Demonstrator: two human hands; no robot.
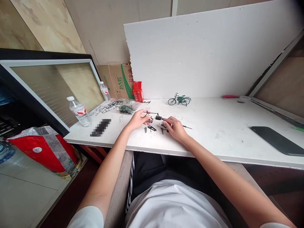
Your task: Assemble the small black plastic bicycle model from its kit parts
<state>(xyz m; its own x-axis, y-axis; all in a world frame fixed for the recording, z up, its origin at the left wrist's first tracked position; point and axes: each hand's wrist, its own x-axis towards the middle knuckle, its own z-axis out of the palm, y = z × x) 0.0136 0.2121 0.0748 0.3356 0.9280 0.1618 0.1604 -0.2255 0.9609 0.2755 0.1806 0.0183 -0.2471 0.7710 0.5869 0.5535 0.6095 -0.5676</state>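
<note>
My left hand [139, 120] is closed with its fingertips on a small black model bicycle frame [154, 113], held just above the table. A dark block [158, 117] sits at the frame's right part. My right hand [175, 128] is pinched around a thin dark rod-like tool [188, 127], whose far end sticks out to the right of the hand. The tool's other end seems to meet the frame near the block; whether it touches, I cannot tell. Small black parts [152, 128] lie below the hands, and more are partly hidden by my right hand.
A finished green model bicycle [179, 100] stands at the back of the white table [213, 139]. Left are a bag of parts [127, 108], black part frames [110, 106], a water bottle [80, 112] and a red box [138, 91]. A dark phone-like slab [276, 139] lies right.
</note>
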